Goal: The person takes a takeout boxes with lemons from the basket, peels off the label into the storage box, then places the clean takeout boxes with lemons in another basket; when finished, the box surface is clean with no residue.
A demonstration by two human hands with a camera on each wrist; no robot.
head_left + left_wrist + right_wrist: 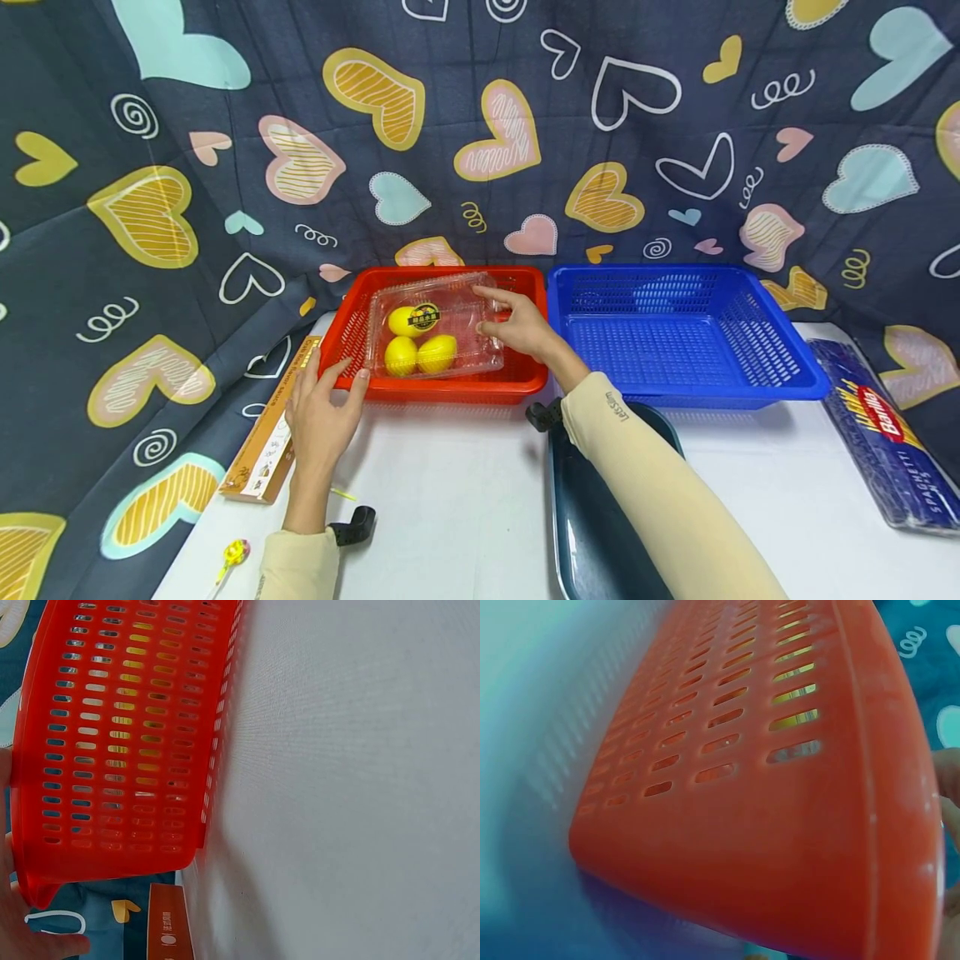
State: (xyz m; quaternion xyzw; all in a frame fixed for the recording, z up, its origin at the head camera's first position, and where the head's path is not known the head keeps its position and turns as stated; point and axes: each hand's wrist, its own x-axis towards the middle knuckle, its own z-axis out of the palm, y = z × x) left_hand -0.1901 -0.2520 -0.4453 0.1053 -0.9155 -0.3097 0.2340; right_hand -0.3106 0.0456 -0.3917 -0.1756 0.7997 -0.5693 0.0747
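Note:
A clear plastic clamshell box (480, 354) with a black and gold label lies tilted in the red basket (450, 390). Inside it are three lemons (437, 353). My right hand (521, 325) reaches over the basket, fingers and thumb spread apart at the box's right end. At the basket's front left corner is my left hand (324, 421), its fingers spread and the fingertips close to the rim and the box's left edge. The left wrist view shows the basket's slotted wall (112, 750), with part of the left hand (30, 930) beside the rim.
To the right stands a blue basket (637, 333). A dark tray (600, 517) lies under my right forearm. Beyond it is a spaghetti pack (885, 433). An orange-brown carton (262, 450) and a lollipop (236, 552) lie at left. A heart-patterned cloth (465, 125) hangs behind.

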